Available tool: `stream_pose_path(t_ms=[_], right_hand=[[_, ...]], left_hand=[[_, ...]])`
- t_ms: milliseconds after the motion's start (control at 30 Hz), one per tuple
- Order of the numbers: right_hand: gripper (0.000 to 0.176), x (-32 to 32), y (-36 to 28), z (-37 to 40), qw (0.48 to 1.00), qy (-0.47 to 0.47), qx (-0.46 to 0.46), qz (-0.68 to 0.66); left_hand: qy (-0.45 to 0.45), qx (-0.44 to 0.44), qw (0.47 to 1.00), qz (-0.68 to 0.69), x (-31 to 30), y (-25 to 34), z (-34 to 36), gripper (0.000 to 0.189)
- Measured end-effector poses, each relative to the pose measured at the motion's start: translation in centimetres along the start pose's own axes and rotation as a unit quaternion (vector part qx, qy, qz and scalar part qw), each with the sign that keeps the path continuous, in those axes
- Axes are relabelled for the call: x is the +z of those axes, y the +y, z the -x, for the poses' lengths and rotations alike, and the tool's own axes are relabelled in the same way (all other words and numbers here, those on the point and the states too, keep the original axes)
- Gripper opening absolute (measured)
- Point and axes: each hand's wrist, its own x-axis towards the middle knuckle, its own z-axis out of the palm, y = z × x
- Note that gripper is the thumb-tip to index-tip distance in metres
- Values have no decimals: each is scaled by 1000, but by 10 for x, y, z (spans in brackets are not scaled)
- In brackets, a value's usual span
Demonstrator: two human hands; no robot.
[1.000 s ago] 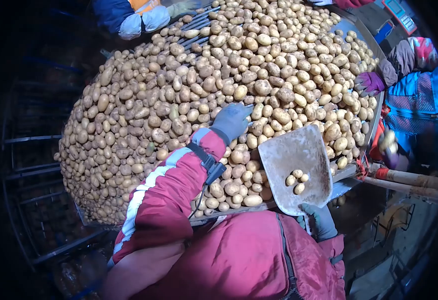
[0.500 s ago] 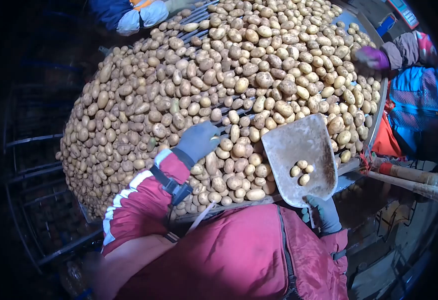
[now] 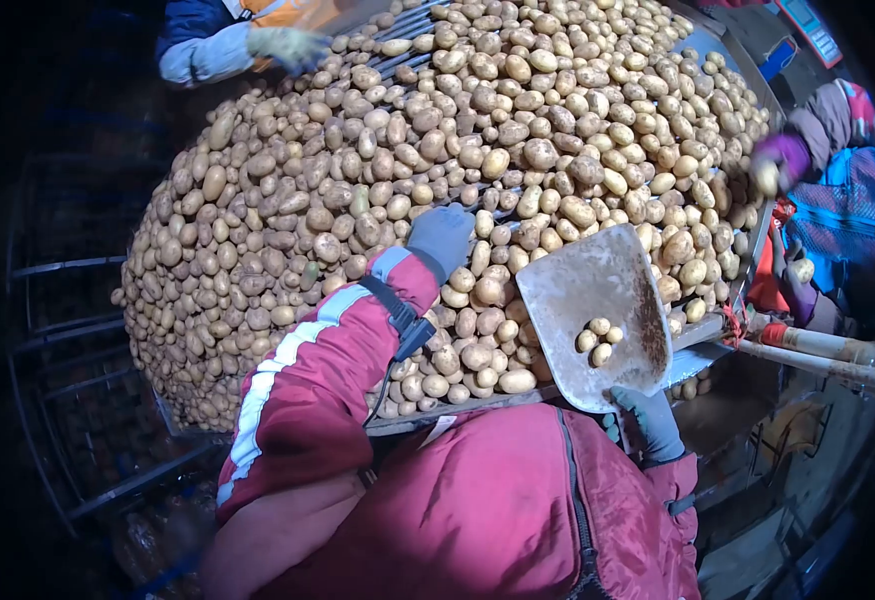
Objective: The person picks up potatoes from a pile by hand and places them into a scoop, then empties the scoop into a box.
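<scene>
A large heap of potatoes (image 3: 288, 215) spreads in front of me. My left hand (image 3: 443, 238), in a grey glove, is down on the heap near its middle. Its fingers curl downward among the potatoes, and whatever is in them is hidden. My right hand (image 3: 652, 425), also gloved, is wrapped round the handle of a worn metal scoop (image 3: 568, 285). The scoop lies tilted over the front right of the heap. In its pan sit several small potatoes (image 3: 599, 340), close together.
A co-worker's gloved hand (image 3: 288, 47) is over the far left of the heap. Another person's purple-gloved hand (image 3: 782, 163) holds a potato at the right edge. Pale poles (image 3: 823, 350) stick out at right. Metal rails (image 3: 68, 265) stand at left.
My left hand has moved away from me and to the right over the potatoes. The scoop is nearly still. The co-workers' hands have shifted, the purple glove moving right with a potato.
</scene>
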Motion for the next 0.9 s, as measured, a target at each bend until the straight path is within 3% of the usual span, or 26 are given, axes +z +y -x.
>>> stream_pose_path(t_ms=[100, 133, 200, 233, 300, 333, 433, 467, 533, 567, 700, 733, 800, 900], right_hand=[[27, -15, 22, -14, 997, 1, -79, -10], [27, -11, 16, -8, 997, 5, -80, -13], [27, 0, -1, 6, 1000, 6, 7, -10], [27, -1, 1, 6, 1000, 7, 13, -10], [26, -1, 3, 3, 1000, 12, 1, -17], [26, -3, 7, -1, 1000, 11, 0, -16], [27, -6, 13, -5, 997, 16, -58, -37], [26, -3, 4, 0, 999, 16, -17, -25], [26, -4, 3, 0, 999, 16, 25, -14], [26, -8, 10, -4, 1000, 16, -1, -18], [26, -12, 10, -3, 1000, 19, -3, -20], [26, -14, 11, -4, 1000, 18, -2, -21], [26, -19, 11, -6, 999, 21, 10, 24], [25, -16, 6, -4, 1000, 14, 11, 15]], left_hand=[[-101, -26, 994, 32, -9, -6, -17, 23], [-51, -22, 987, 150, 10, -25, -14, 30], [-189, -88, 868, 452, -99, 12, -3, 37], [-193, -90, 866, 453, -109, 19, 2, 37], [-61, -10, 857, 511, -120, 26, 5, 40], [-59, -10, 858, 511, -113, 17, 3, 40], [-112, -63, 946, 298, -89, -1, 0, 29], [-113, -63, 946, 298, -81, 1, 8, 29], [-68, -26, 987, 141, -41, 1, 25, 26], [54, 12, 985, 162, -8, -5, 37, 27], [44, -26, 945, 322, 25, -39, 74, 33], [42, -26, 946, 321, 11, -43, 78, 33], [6, -55, 989, 138, -29, -43, 85, 34], [76, -3, 988, 131, -46, -29, 82, 28]])
